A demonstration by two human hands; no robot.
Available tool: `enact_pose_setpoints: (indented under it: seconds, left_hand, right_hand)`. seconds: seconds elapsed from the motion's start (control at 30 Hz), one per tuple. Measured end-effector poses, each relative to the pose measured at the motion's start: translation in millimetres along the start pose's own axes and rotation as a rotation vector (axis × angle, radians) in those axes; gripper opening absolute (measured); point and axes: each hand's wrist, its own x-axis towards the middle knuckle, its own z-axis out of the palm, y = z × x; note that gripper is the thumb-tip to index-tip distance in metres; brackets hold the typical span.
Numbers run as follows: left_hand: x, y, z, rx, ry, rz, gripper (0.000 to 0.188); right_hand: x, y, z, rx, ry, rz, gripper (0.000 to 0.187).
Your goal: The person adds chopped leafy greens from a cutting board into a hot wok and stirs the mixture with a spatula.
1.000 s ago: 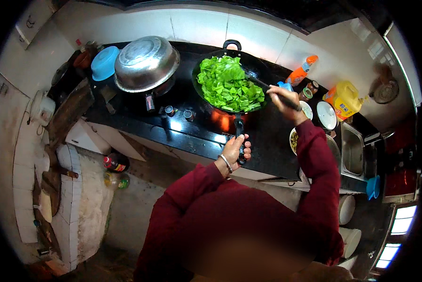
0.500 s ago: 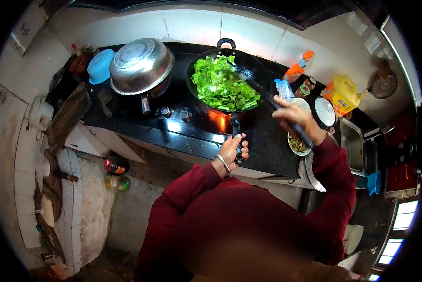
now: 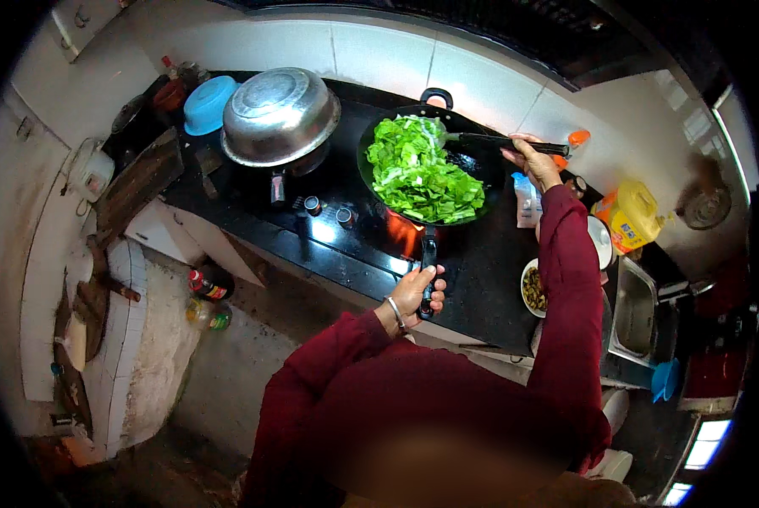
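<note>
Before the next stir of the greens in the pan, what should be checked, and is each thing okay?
1. Left hand wrapped around the pan handle: ok.
2. Right hand gripping the spatula: ok.
3. Spatula tip inside the pan, at the greens: ok.
4. Greens all inside the rim, none spilled on the black counter: ok.
5. Flame burning under the pan: ok, an orange glow shows below it.
6. Fingers clear of the flame: ok, though the flame sits close to the handle's base.
</note>
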Motion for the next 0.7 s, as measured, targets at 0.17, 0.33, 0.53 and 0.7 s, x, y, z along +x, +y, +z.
enact_pose_setpoints:
  seconds: [0.17,0.33,0.53,0.7]
  left_hand:
    - [-1,0,-1,0.014,0.014,0.009,0.019]
    - [1,-1,0,0.029,0.003,0.015,0.019]
    - [0,-1,2,0.024,0.036,0.044,0.019]
    - [4,-3,4,-0.025,0.049,0.017,0.019]
  right_hand:
    - [15,-11,23,-0.122,-0.240,0.029,0.010]
    - [-34,-57,72,-0.880,-0.594,-0.498,0.012]
    - [-142,-78,121,-1.069,-0.781,-0.442,0.025]
    - [-197,-75,127,-1.222,-0.857,-0.503,0.031]
